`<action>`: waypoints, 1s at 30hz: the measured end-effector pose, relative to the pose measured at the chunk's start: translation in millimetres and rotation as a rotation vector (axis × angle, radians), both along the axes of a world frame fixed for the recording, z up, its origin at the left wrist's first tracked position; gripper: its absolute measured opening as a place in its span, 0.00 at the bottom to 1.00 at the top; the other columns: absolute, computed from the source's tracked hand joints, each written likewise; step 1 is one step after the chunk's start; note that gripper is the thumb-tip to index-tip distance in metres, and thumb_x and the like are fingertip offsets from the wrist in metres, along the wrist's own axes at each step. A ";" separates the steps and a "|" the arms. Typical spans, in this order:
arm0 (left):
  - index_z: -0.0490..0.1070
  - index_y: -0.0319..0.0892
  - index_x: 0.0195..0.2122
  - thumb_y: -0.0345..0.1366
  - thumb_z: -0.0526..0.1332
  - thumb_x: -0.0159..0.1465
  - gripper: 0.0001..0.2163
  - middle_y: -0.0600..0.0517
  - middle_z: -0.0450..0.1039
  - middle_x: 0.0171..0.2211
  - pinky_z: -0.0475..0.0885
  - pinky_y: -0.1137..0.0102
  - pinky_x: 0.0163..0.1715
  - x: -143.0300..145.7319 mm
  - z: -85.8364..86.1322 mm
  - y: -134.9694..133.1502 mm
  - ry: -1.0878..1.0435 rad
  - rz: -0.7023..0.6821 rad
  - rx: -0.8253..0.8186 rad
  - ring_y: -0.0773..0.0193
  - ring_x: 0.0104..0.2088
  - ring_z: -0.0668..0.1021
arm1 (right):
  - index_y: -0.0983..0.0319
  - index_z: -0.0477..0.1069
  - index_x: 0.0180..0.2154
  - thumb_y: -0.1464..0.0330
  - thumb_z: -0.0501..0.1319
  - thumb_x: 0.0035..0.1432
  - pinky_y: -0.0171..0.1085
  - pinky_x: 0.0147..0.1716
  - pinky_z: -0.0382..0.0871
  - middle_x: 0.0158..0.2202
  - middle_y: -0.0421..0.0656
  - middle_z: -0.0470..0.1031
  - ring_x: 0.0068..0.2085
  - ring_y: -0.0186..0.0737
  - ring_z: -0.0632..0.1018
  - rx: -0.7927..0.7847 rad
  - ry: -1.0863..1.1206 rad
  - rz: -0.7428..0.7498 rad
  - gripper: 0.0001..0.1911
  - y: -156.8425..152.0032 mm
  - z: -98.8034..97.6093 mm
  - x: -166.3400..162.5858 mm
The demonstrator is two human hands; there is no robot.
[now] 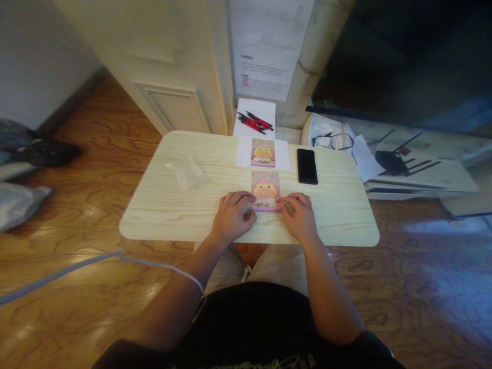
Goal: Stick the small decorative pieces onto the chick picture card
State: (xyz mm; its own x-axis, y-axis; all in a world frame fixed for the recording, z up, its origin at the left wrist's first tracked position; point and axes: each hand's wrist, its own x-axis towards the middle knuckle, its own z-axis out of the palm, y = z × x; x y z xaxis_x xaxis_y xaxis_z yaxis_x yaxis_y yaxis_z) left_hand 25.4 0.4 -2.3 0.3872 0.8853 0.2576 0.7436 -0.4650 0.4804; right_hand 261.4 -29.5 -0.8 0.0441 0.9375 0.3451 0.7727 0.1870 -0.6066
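Observation:
A picture card (pixel 265 184) printed with a yellow cartoon figure in a pink party hat lies on the pale wood-grain table (pixel 334 220) in front of me. My left hand (pixel 233 214) has its curled fingers at the card's lower left edge. At the lower right edge, my right hand (pixel 300 215) grips with thumb and fingertips close together. Just beyond the card, a matching picture (pixel 263 152) rests on a white sheet (pixel 283 154).
A black phone (pixel 307 166) lies right of the pictures, and a translucent packet (pixel 187 172) lies to the left. Behind the table, several red and black pens (pixel 255 122) sit on white paper. Glasses (pixel 342 141) and a black router (pixel 390 163) are at the right.

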 end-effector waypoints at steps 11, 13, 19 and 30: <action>0.76 0.50 0.52 0.36 0.61 0.64 0.15 0.51 0.75 0.58 0.67 0.55 0.56 1.5 0.2 0.8 0.044 -0.014 -0.012 0.51 0.57 0.74 | 0.55 0.78 0.49 0.68 0.65 0.61 0.52 0.59 0.70 0.50 0.47 0.74 0.55 0.51 0.73 -0.049 0.048 0.047 0.13 -5.2 -9.2 14.7; 0.77 0.52 0.51 0.36 0.61 0.64 0.15 0.52 0.75 0.59 0.67 0.54 0.56 1.3 0.4 0.6 0.045 -0.021 -0.011 0.51 0.57 0.74 | 0.54 0.78 0.50 0.67 0.65 0.61 0.53 0.60 0.69 0.51 0.47 0.73 0.56 0.51 0.72 -0.070 0.043 0.046 0.15 -4.8 -8.4 15.0; 0.80 0.55 0.50 0.37 0.61 0.64 0.15 0.53 0.74 0.60 0.67 0.52 0.56 0.4 0.8 0.5 0.056 -0.038 -0.027 0.50 0.58 0.74 | 0.55 0.76 0.52 0.67 0.65 0.60 0.53 0.61 0.68 0.53 0.48 0.72 0.58 0.52 0.71 -0.083 0.039 0.043 0.17 -4.3 -8.2 17.3; 0.79 0.55 0.52 0.36 0.61 0.64 0.16 0.52 0.74 0.58 0.66 0.54 0.56 -0.2 0.8 -0.4 0.046 -0.063 -0.007 0.51 0.58 0.73 | 0.56 0.77 0.52 0.65 0.66 0.61 0.53 0.62 0.67 0.54 0.49 0.72 0.58 0.52 0.71 -0.058 0.001 0.034 0.17 -4.6 -9.4 14.3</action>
